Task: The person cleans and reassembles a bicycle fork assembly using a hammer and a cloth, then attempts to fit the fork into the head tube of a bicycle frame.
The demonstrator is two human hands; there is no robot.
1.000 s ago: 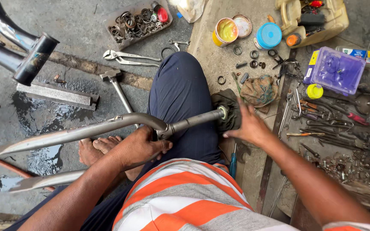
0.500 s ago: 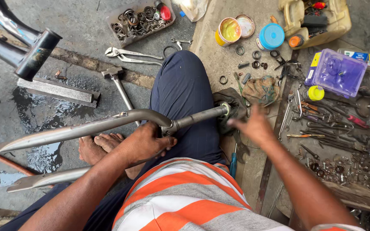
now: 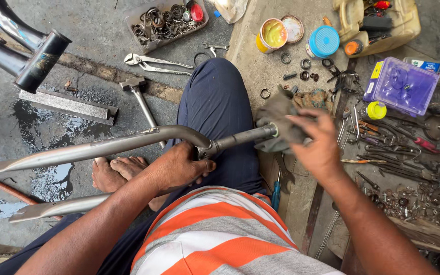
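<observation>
Across my lap, over the dark trouser leg [image 3: 215, 107], lies the grey bicycle fork [image 3: 128, 145], its blades reaching left above the wet floor [image 3: 52, 127]. My left hand [image 3: 179, 168] has its grip closed around the crown where the blades meet the tube. My right hand [image 3: 319, 147] clutches a grey rag [image 3: 276, 119] wrapped over the tube's end. Just beyond lie pliers [image 3: 154, 62], a hammer [image 3: 138, 94] and a tin of yellow grease [image 3: 272, 34].
</observation>
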